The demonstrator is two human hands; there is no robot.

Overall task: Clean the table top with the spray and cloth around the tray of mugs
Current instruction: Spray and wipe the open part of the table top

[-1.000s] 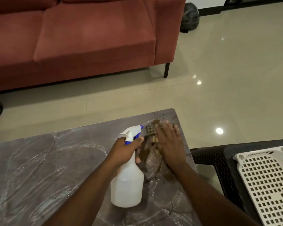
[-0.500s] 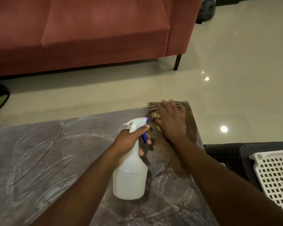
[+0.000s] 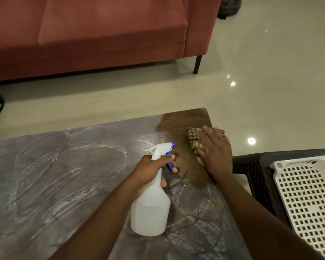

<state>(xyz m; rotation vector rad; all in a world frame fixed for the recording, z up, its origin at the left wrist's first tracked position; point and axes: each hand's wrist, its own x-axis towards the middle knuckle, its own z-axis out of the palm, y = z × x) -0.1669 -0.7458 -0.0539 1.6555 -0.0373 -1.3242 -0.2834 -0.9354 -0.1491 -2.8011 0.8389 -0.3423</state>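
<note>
The left hand (image 3: 150, 166) holds the neck of the spray (image 3: 150, 205), which stands on the table (image 3: 54, 175). The right hand (image 3: 214, 152) lies flat, fingers straight, and presses the cloth (image 3: 193, 139) on the far right corner, where the top looks brown.

Red sofa (image 3: 101, 34) on glossy tiled floor (image 3: 270, 72)

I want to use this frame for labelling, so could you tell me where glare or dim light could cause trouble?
Head view: ceiling lights glare as bright spots on the floor tiles; the room is dim and warm-tinted; the table shows pale streaks, the cloth and right hand look slightly soft, and wide-angle bending curves the sofa.
</note>
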